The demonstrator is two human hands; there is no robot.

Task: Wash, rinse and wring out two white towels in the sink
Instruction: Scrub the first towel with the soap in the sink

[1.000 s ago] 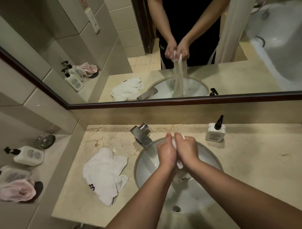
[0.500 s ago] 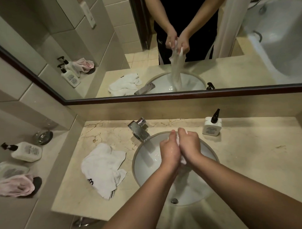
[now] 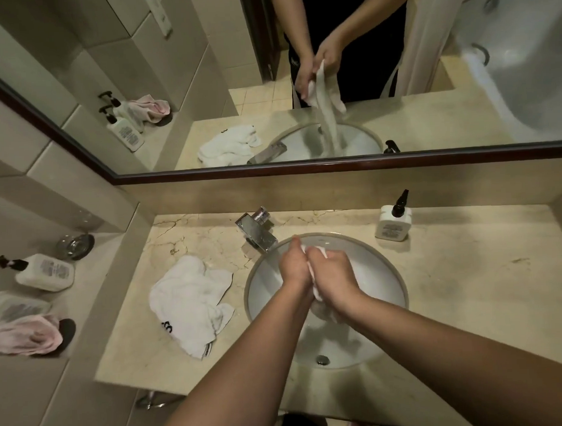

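Gripped tight in both hands above the sink (image 3: pixel 390 274): one white towel (image 3: pixel 317 293), left hand (image 3: pixel 295 267) and right hand (image 3: pixel 333 274) curled round its top, side by side and touching; wet tail hung down into the bowl. Lay crumpled on the marble counter (image 3: pixel 467 286), left of the basin: second white towel (image 3: pixel 190 303). Stood behind, faucet (image 3: pixel 256 231); at back right, pump bottle (image 3: pixel 393 221).
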